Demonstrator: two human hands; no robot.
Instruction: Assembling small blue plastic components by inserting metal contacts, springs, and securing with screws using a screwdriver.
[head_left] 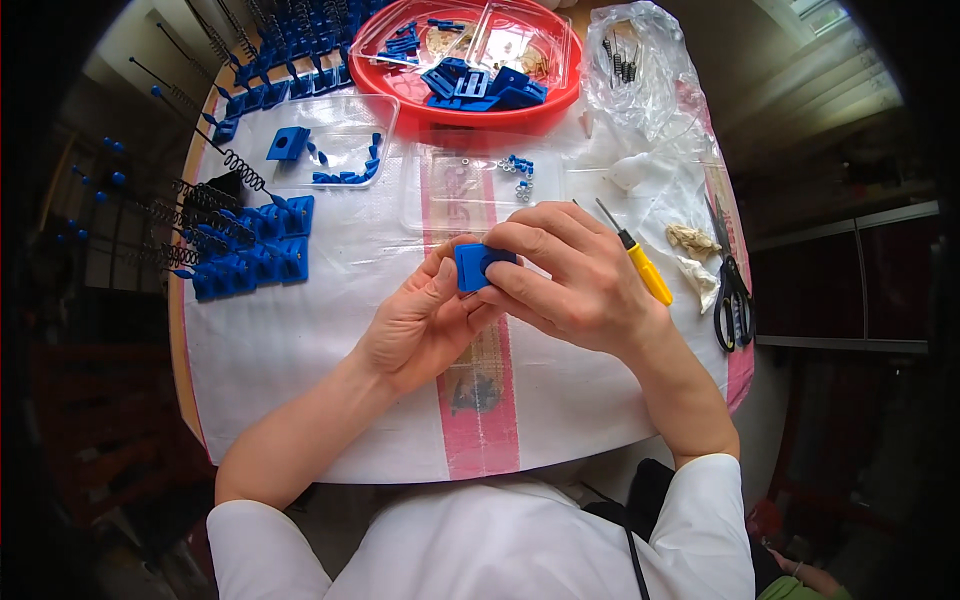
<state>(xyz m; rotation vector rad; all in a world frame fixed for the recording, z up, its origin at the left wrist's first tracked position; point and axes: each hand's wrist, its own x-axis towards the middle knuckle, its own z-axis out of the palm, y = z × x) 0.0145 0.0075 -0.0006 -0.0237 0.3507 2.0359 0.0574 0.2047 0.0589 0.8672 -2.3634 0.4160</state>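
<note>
Both hands [520, 290] pinch one blue block [477, 265] — perhaps plastic.

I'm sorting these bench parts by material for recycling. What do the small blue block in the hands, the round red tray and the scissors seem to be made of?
Blue block: likely moulded or printed plastic, with a matte, uniform colour. Red tray: looks like glossy plastic, its rim catching highlights. Scissors: black handles, probably plastic; blades appear to be dull grey metal, though they show small.

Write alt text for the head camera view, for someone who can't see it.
Both hands, left hand and right hand, hold a small blue plastic block over a white-covered table. A yellow-handled screwdriver and black scissors lie right; a red tray sits behind.
</note>
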